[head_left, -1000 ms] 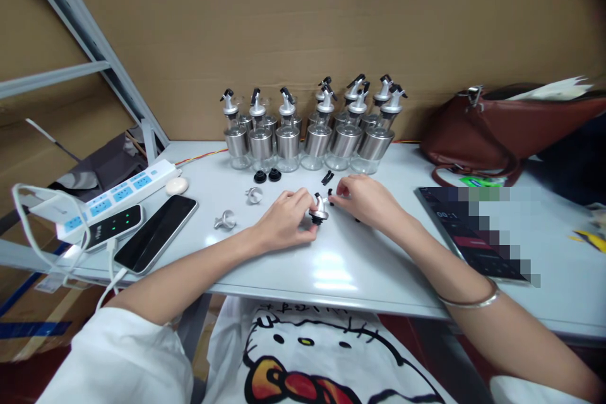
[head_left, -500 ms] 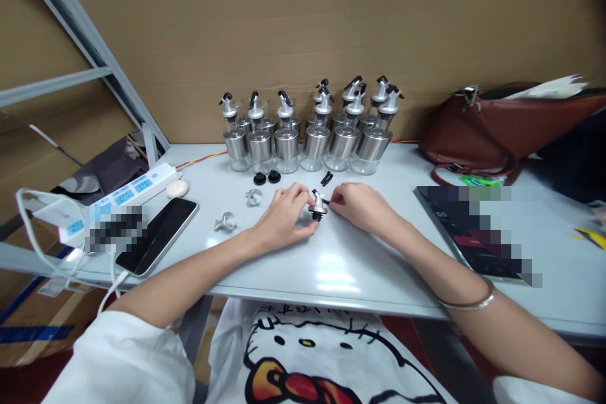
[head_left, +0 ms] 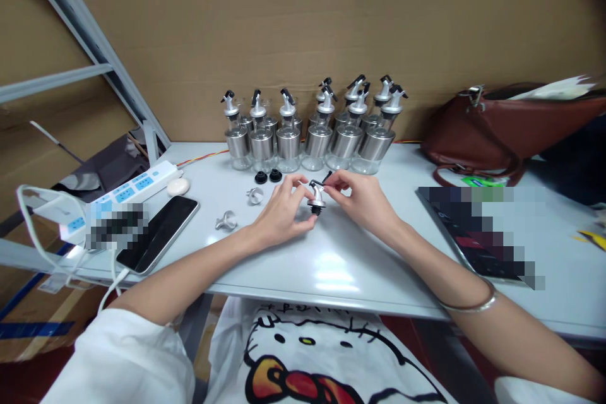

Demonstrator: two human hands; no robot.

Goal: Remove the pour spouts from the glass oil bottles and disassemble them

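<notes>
- While I watch remotely, left hand (head_left: 283,211) pinches the silver pourer (head_left: 317,203), roughly upright, in front of the bottles (head_left: 317,139).
- Right hand (head_left: 363,199) pinches the black lever (head_left: 315,183) at the pourer's top.

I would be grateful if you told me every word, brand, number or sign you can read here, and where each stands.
Nothing reads with certainty.
Tablet: a faint pale mark, perhaps a digit; the rest is blurred or pixelated.
White shirt: dark lettering above the print, too distorted to read.
Power strip: tiny markings, too small.
Green packet: too small to read.
Bottles: no lettering discernible.
</notes>
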